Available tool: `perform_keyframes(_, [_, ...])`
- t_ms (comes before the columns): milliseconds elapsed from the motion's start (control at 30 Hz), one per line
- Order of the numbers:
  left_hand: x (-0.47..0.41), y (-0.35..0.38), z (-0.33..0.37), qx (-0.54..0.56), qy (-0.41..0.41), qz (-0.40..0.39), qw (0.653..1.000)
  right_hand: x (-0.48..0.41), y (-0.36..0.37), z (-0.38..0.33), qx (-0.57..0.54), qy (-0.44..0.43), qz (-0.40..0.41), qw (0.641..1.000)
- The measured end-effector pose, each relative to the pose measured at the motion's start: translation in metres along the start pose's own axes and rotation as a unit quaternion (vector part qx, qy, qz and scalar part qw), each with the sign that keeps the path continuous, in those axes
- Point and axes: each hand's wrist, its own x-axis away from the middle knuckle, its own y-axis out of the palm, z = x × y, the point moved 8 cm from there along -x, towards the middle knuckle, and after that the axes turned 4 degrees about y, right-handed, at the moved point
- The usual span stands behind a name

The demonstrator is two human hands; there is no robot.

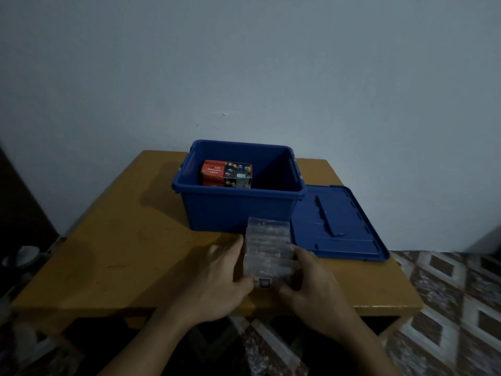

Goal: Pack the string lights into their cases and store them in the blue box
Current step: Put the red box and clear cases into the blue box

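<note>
Both hands, left (217, 283) and right (314, 286), clasp a clear ribbed case (268, 253) between them near the surface's (113, 256) front edge; its contents are blurred. Behind it the blue box (235, 210) stands open, holding a red LED carton (226, 173); its lid (339, 226) lies at right, and open room at left.

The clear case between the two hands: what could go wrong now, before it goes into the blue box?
1. The clear case is held only at its sides by the left hand and right hand, near the table front edge; it may slip off.
2. The blue box stands right behind; lifting low may hit its wall.
</note>
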Motion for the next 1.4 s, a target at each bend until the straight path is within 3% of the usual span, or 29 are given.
perform_keyframes(133, [-0.004,0.001,-0.016,-0.009,-0.068,-0.018,0.998,-0.004,0.001,-0.001,0.014,-0.016,-0.016,1.0])
perform_keyframes(300, [-0.008,0.007,0.004,-0.027,-0.02,-0.055,0.998,-0.005,0.007,-0.003,0.05,-0.03,-0.025,0.998])
perform_keyframes(733, [-0.013,0.006,-0.011,-0.036,-0.056,-0.077,0.995,-0.014,0.001,0.002,-0.027,-0.036,-0.059,0.997])
perform_keyframes(1000, [-0.018,0.003,-0.018,-0.042,-0.078,-0.133,0.987,-0.02,0.005,0.005,0.018,-0.044,-0.08,0.996])
perform_keyframes(1400, [-0.015,-0.002,-0.02,-0.065,-0.049,-0.141,0.987,-0.018,0.01,0.006,0.012,-0.057,-0.069,0.996])
